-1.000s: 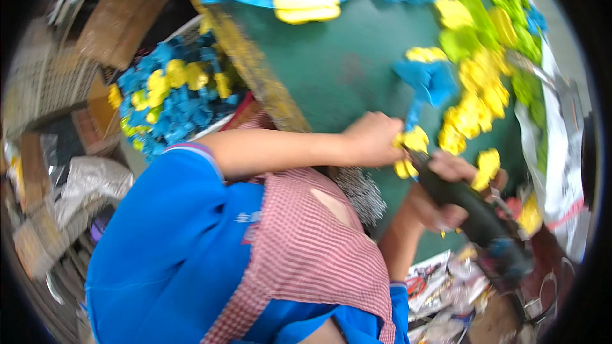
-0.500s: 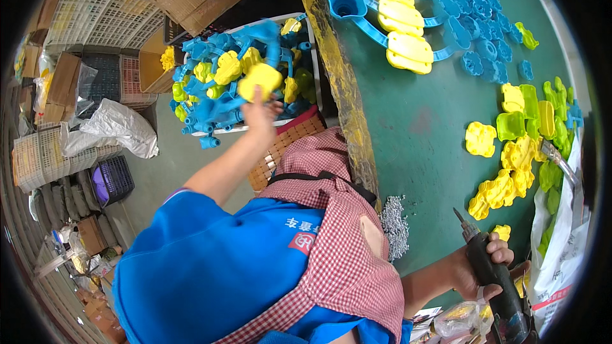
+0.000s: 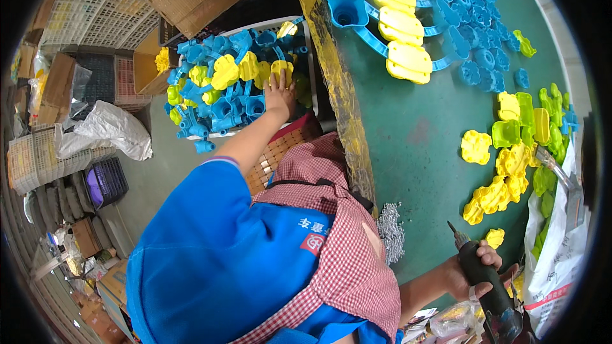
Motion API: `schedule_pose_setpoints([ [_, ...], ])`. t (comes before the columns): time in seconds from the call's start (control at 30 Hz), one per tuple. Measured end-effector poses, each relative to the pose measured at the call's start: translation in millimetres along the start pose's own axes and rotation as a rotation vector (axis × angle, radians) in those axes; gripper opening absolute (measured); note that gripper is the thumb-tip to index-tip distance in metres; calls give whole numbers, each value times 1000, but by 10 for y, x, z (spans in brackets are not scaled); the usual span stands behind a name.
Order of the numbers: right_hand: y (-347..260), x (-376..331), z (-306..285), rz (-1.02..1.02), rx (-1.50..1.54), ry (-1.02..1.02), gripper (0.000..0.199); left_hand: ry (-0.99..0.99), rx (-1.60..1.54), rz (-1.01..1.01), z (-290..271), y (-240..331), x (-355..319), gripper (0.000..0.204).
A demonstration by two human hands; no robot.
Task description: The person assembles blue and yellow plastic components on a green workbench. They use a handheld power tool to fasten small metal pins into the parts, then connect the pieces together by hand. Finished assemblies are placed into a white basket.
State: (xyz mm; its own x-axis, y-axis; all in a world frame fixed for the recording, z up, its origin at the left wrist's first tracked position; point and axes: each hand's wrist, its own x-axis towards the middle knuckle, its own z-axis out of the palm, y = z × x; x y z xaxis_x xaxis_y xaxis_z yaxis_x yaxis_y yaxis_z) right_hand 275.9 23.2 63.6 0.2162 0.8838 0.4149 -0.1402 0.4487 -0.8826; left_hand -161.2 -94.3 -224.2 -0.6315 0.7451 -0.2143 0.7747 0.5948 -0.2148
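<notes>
My left hand (image 3: 278, 97) is over a white crate heaped with plastic parts. Its fingers are stretched out and rest against a yellow cloud-shaped piece (image 3: 281, 68) that is joined to a blue part in the heap. In my right hand (image 3: 458, 275), at the lower right over the green table, is a black electric screwdriver (image 3: 479, 266). My fingers wrap round its body, and its bit points up and to the left. A pile of small silver screws (image 3: 390, 232) lies at the table edge nearest my apron.
Three blue-and-yellow assemblies (image 3: 408, 60) lie at the far side of the green table (image 3: 421, 159), beside many blue cups (image 3: 488, 32). Yellow pieces (image 3: 494, 196) and green pieces (image 3: 507, 134) lie to the right, near a brush (image 3: 554, 167) and a white bag (image 3: 551, 280). Boxes and crates stand left.
My left hand has moved slightly right and lowered the yellow-and-blue part onto the heap in the crate; its fingers are now spread. The right hand still holds the screwdriver.
</notes>
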Motion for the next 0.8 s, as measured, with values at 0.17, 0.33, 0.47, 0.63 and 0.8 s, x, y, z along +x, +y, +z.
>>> schedule_pose_setpoints([
  [0.17, 11, -54, -18, 16, -31, -12, 56, 79, -499, -109, -537, 11, 2, 31],
  [0.33, 26, -96, -56, 12, -48, -12, 56, 169, -1542, 222, -2189, 529, -238, 24],
  [0.47, -3, -105, 55, 42, -5, -17, 59, -489, -1818, -33, -2580, 1073, 110, 53],
  [0.63, -33, -362, 91, 8, -86, 77, 76, -477, -1704, 480, -2517, 1313, -441, 37],
  [0.8, 57, -669, 159, 259, 73, 10, 92, -675, -1367, 832, -2388, 2032, -1003, 37],
])
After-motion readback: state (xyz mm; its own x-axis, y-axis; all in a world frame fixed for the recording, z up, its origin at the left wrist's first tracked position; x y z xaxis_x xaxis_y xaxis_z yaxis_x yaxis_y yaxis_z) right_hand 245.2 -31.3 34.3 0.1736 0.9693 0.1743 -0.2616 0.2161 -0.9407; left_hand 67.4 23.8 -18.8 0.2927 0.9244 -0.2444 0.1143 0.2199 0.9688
